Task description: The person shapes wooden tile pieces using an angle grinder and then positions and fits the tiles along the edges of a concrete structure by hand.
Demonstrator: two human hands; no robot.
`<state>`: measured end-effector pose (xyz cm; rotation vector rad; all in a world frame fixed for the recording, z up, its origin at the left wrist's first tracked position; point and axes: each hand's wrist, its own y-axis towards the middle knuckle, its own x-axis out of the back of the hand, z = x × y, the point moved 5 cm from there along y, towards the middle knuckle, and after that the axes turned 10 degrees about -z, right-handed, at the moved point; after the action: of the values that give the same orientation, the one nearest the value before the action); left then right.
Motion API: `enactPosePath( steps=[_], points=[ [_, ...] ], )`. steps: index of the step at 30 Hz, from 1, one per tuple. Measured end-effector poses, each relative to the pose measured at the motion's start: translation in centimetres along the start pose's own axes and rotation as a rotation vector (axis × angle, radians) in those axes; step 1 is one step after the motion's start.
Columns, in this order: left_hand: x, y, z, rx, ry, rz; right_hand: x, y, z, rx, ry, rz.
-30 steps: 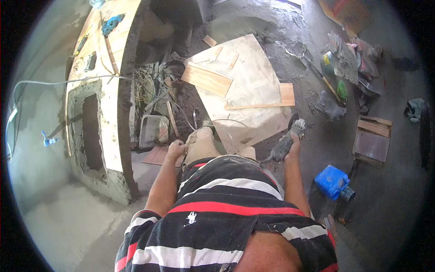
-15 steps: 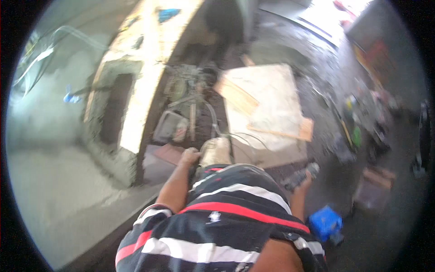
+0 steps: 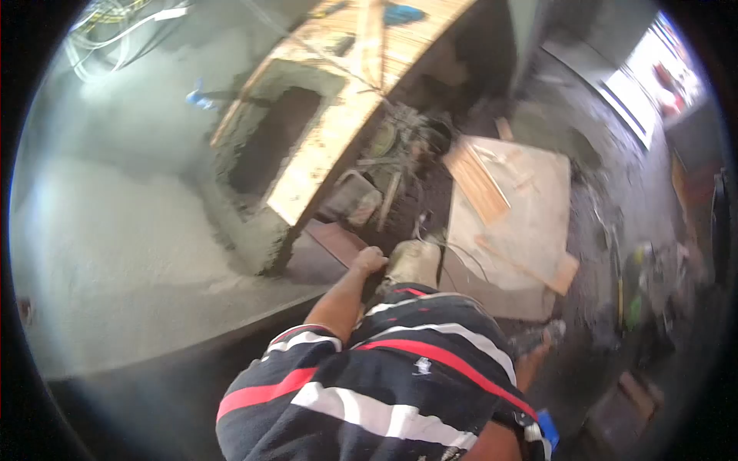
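Note:
My left hand point(image 3: 371, 260) is closed beside my beige-clad knee point(image 3: 415, 265). Its knuckles are at the right end of a reddish-brown flat piece point(image 3: 337, 240), which looks like tile; I cannot make out whether the fingers grip it. Under that lies a greyish flat piece point(image 3: 309, 260). Low on the right, my right hand point(image 3: 550, 336) is closed around a grey, elongated thing point(image 3: 526, 340), blurred and partly behind my striped shirt; its kind is unclear.
A large pale board point(image 3: 511, 192) with wood strips point(image 3: 477, 184) lies ahead. Left stands a wood-topped ledge point(image 3: 323, 154) with a mortar-edged opening point(image 3: 277, 142). A grey tub point(image 3: 350, 198) and a cable point(image 3: 469, 257) are near my knee. Something blue point(image 3: 547, 430) is low right.
My view has turned, so the ledge, board and both hands appear farther right. The blue thing is now mostly hidden behind my arm. Both hands stay closed.

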<state>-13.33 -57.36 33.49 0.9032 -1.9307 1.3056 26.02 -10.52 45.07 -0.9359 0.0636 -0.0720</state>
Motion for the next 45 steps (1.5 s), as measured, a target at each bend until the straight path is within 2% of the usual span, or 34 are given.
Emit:
enactPosePath(
  steps=[1, 2, 5, 8, 10, 11, 13, 14, 18, 19, 21, 23, 24, 28, 30, 31, 33, 34, 36, 37, 41, 43, 45],
  points=[
    [-0.9, 0.3, 0.8, -0.029, 0.077, 0.016, -0.3, 0.2, 0.3, 0.027, -0.032, 0.000],
    [0.1, -0.4, 0.0, 0.048, 0.033, 0.078, 0.3, 1.6, 0.1, 0.057, -0.065, -0.010],
    [2.2, 0.6, -1.8, 0.053, -0.352, -0.039, 0.7, 4.3, -0.8, 0.084, -0.017, 0.018],
    [5.4, 2.2, -10.7, -0.007, -0.416, 0.086, -2.3, 2.4, -0.4, 0.088, -0.087, -0.007],
    [7.1, 2.2, -20.5, -0.317, -0.439, 0.101, -3.1, 3.2, -1.3, 0.056, -0.123, -0.046],
    [4.8, 3.4, -22.5, -0.562, -0.393, 0.172, -3.7, 4.2, -2.2, 0.071, -0.180, -0.047],
    [1.6, 3.1, -27.5, -0.574, -0.321, 0.414, -5.7, 4.6, -3.3, 0.076, -0.235, -0.073],
    [1.7, 2.0, -30.3, -0.490, -0.300, 0.542, -7.4, 3.7, -3.0, 0.111, -0.321, -0.080],
    [-8.3, 3.8, -29.4, -0.506, -0.258, 0.751, -11.3, 6.0, -6.5, 0.291, -0.561, -0.068],
    [-10.0, 3.8, -29.0, -0.450, -0.330, 0.814, -12.4, 6.7, -7.4, 0.320, -0.602, -0.062],
    [-12.4, 3.6, -28.6, -0.386, -0.408, 0.884, -15.5, 5.4, -7.6, 0.268, -0.623, -0.077],
    [-13.6, 3.1, -28.8, -0.514, -0.282, 0.812, -17.4, 6.7, -8.2, 0.223, -0.643, -0.082],
    [-14.1, 2.9, -28.6, -0.387, -0.280, 0.924, -17.3, 8.7, -9.9, 0.245, -0.723, -0.059],
    [-13.5, 2.9, -29.3, -0.326, -0.383, 1.032, -18.0, 10.9, -12.1, 0.292, -0.819, -0.057],
    [-13.2, 3.4, -29.2, -0.287, -0.339, 1.172, -18.2, 11.5, -12.3, 0.312, -0.801, -0.059],
    [-14.4, 4.4, -27.9, -0.289, -0.340, 1.179, -18.2, 11.4, -12.0, 0.264, -0.718, -0.069],
    [-17.3, 8.0, -24.8, -0.378, -0.337, 0.879, -17.2, 11.4, -11.6, 0.222, -0.628, -0.096],
    [-17.1, 8.9, -25.4, -0.388, -0.335, 0.887, -16.1, 11.9, -11.7, 0.201, -0.571, -0.158],
    [-17.0, 12.2, -26.4, -0.398, 0.063, 0.580, -14.0, 12.6, -11.3, 0.185, -0.501, -0.232],
    [-18.0, 13.3, -28.1, -0.478, 0.047, 0.485, -12.8, 12.7, -10.9, 0.153, -0.418, -0.294],
    [-23.8, 15.6, -38.4, -0.735, 0.003, 0.371, -7.7, 12.6, -9.2, 0.116, -0.158, -0.430],
    [-27.8, 15.4, -44.6, -0.736, 0.116, 0.466, -2.6, 14.7, -10.6, 0.172, -0.179, -0.460],
    [-33.7, 15.0, -47.7, -0.894, 0.072, 0.415, 1.6, 15.9, -11.8, 0.196, -0.202, -0.468]
  ],
)
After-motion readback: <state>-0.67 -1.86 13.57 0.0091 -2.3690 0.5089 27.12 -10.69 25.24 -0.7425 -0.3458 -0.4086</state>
